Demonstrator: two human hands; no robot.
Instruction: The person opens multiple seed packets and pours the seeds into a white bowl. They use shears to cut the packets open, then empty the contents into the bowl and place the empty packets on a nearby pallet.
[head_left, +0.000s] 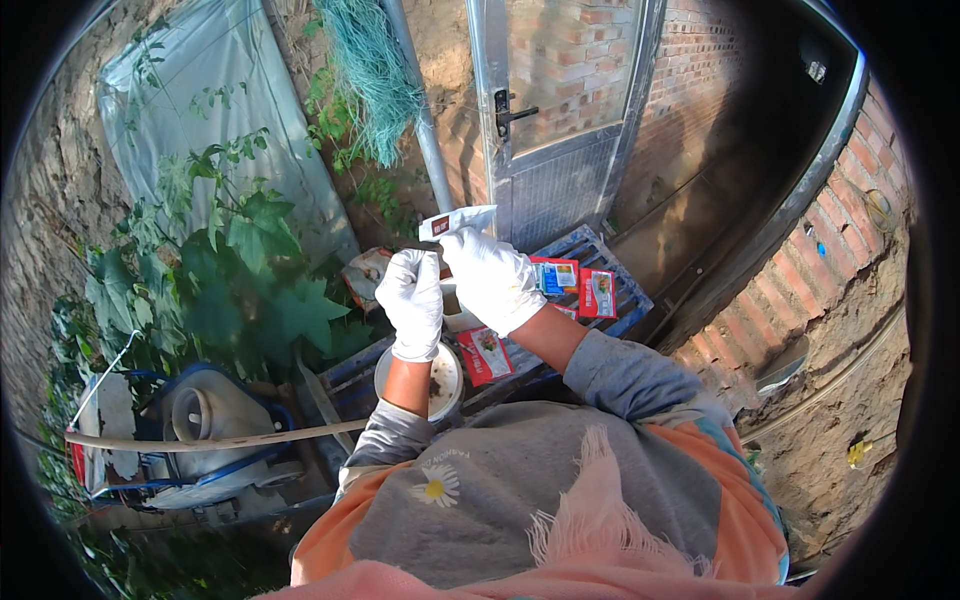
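Observation:
Both my hands wear white gloves and meet in front of me at a small white packet (469, 217) that bears writing. My right hand (491, 277) grips the packet. My left hand (412, 300) has its fingers closed at the packet's lower left, on what looks like its dark edge. Under my left forearm is a white bucket (447, 382) with dark specks inside. Red packets (485, 355) lie on a blue slatted pallet (631, 281), with a blue packet (559, 278) among them. A pale container (455, 319) is partly hidden behind my hands.
A metal-framed door (562, 180) stands open beyond the pallet, beside a brick wall (694, 82). Leafy plants (255, 292) grow at left near plastic sheeting (225, 97). A large tank (217, 427) and a long wooden handle (225, 442) are at lower left. Teal netting (379, 82) hangs above.

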